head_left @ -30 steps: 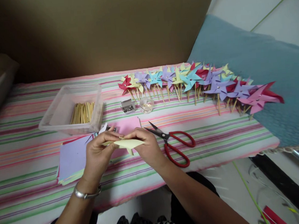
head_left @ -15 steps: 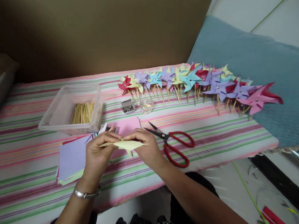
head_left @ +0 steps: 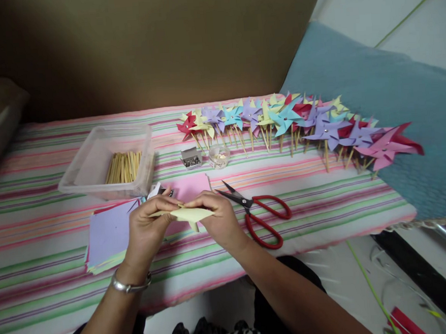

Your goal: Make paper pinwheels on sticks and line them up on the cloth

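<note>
Both hands pinch a pale yellow folded paper piece (head_left: 191, 214) just above the striped cloth (head_left: 324, 200). My left hand (head_left: 147, 231), with a silver bracelet at the wrist, grips its left side. My right hand (head_left: 219, 215) holds the right side, fingers closed at the centre. A short wooden stick end shows under the paper. A stack of coloured paper squares (head_left: 107, 233) lies beneath and to the left of my hands, with a pink sheet (head_left: 188, 185) just beyond them.
Red-handled scissors (head_left: 259, 215) lie right of my hands. A clear plastic tub (head_left: 92, 161) holds wooden sticks (head_left: 123, 167). A small pin box (head_left: 191, 158) and a little clear dish (head_left: 218, 156) sit behind. A row of finished paper pinwheels (head_left: 292, 121) runs to the right, onto a blue cushion (head_left: 394, 99).
</note>
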Demonstrator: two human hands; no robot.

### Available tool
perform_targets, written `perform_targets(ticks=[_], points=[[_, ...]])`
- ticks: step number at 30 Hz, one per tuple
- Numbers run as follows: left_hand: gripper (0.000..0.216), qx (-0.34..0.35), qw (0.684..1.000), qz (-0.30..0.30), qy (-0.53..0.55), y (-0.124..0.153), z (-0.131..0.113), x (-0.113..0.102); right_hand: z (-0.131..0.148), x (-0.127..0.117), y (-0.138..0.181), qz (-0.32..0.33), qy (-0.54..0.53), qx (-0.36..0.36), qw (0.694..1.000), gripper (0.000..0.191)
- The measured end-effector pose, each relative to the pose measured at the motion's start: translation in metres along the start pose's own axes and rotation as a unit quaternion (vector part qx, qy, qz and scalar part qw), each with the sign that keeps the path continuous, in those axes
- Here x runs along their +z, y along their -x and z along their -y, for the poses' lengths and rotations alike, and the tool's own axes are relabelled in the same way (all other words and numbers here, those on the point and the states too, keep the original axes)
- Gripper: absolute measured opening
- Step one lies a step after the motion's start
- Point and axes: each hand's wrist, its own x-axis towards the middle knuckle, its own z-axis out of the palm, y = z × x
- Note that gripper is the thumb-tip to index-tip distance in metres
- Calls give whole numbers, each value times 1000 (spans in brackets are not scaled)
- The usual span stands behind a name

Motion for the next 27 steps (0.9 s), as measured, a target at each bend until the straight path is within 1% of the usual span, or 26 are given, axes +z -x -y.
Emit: perform_targets(ticks=[4,12,18,20,22,25,27], points=[[14,1,1000,2,15,0,2,-1,-1,0,0,2,5,7,1000,20],[15,3,1000,9,20,1,4,-1,-3,0,1,6,0,-2,1000,20],[13,-15,1000,2,25,-1,3,0,1,0,-2,13,15,-1,1000,22],[10,-36,999,-14,36,-2,3,0,1,-3,-5,30,32,8,999,24],[7,-71,994,-37,69,-4,2,0,-1,-7,-7,49,49,33,997,22],[8,-135,980,-72,131,-6,3,-2,-7,-14,-8,62,84,67,992,15],[12,-173,967,-99,159,-8,3,-5,-12,-16,-8,71,126,69,987,13]])
